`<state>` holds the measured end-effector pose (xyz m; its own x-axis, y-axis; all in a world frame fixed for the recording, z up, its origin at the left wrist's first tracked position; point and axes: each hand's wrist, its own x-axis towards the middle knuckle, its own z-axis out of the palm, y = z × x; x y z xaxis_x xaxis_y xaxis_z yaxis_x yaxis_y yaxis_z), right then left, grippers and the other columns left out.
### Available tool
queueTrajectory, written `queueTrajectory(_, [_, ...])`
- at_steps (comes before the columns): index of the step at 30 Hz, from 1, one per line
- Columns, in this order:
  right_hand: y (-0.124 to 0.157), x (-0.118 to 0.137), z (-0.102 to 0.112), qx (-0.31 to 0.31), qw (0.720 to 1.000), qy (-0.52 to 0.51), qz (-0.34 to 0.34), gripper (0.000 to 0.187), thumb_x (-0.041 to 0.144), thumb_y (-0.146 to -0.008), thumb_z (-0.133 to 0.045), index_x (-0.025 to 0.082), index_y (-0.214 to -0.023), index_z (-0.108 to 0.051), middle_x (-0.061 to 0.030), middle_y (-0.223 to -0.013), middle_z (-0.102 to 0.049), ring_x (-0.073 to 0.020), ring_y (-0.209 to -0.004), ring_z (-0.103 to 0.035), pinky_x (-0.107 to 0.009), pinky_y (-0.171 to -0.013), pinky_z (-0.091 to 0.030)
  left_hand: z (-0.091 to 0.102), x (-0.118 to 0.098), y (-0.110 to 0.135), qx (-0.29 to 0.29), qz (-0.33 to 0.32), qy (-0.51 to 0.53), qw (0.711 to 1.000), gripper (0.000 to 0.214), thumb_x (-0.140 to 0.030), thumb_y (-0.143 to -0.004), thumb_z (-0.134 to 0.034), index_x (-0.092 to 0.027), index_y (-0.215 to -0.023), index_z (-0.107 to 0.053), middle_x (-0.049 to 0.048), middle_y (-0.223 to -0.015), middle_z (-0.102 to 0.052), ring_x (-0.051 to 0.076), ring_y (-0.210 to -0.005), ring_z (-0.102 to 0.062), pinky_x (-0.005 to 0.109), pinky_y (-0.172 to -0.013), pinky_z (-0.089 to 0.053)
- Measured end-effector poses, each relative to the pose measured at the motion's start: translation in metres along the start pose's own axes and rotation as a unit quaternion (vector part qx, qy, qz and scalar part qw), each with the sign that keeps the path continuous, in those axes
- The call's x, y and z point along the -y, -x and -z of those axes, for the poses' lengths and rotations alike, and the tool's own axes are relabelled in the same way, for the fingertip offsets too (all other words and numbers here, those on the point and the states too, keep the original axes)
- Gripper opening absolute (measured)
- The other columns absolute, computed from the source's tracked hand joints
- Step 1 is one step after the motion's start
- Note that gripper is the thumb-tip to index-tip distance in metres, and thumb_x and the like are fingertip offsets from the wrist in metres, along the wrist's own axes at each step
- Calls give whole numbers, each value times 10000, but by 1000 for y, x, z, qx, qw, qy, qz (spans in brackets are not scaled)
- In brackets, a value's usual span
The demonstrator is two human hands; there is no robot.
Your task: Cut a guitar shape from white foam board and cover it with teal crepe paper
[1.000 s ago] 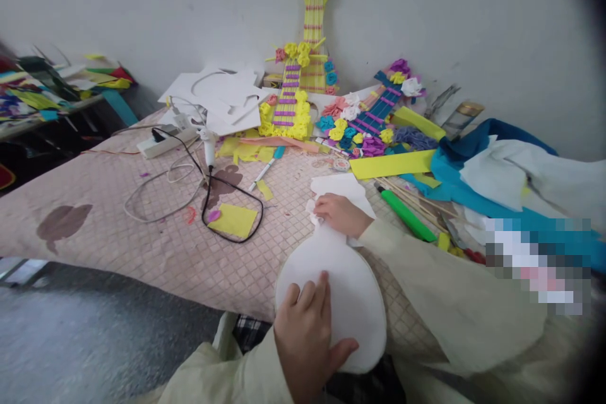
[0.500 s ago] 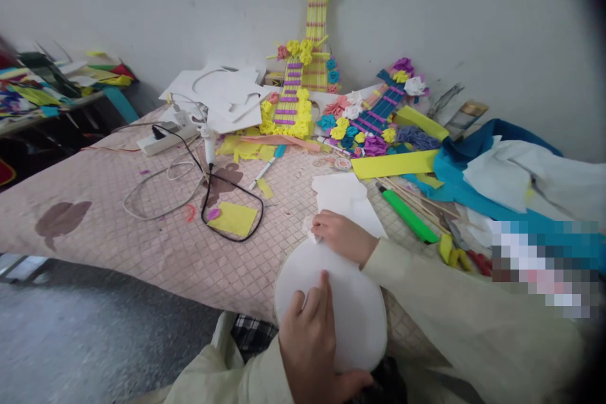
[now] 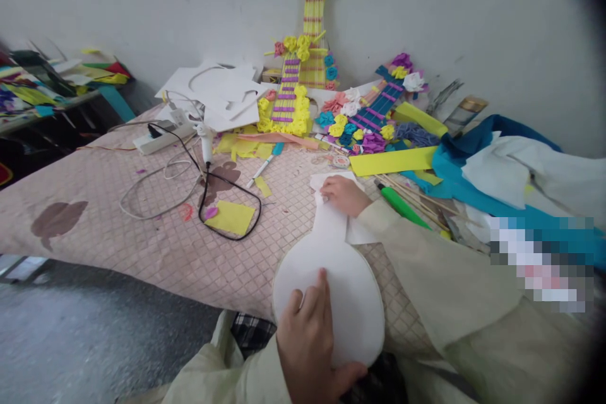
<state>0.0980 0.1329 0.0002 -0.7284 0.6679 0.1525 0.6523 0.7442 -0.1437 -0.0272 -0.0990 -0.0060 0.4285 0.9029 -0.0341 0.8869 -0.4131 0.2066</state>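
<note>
A white lute-shaped board [image 3: 353, 303], with a round body and a narrow neck, overhangs the near table edge. My left hand [image 3: 307, 334] rests on the round body, index finger stretched out, other fingers partly bent, thumb spread at the lower rim. My right hand [image 3: 343, 194] is at the upper end of the neck, fingertips pinched on a small crumpled white piece of paper [image 3: 319, 197], mostly hidden by the fingers. Beneath that hand and neck lies a white sheet [image 3: 369, 233].
A glue gun [image 3: 206, 142] with looping black cable and a power strip [image 3: 163, 137] sit at left. Flower-decorated paper instruments [image 3: 286, 95] line the wall. To the right are a green cutter [image 3: 402, 205], sticks, a yellow strip [image 3: 392, 162] and blue cloth-like material [image 3: 449, 164].
My right hand has slid up and away from the round body along the neck, with the white piece in its fingers. More of the neck shows. My left hand stays put.
</note>
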Motion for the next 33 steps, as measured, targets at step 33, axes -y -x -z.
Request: queueTrajectory(33, [19, 98, -4, 96, 989, -52, 104, 183, 88, -782, -484, 155, -716, -642, -26, -791, -600, -127, -774, -502, -231, -701, -363, 6, -1, -2, -36, 0, -16, 999, 818, -658, -705, -382, -15, -1201, -480, 167, -1279, -448, 288, -1019, -401, 387, -835, -305])
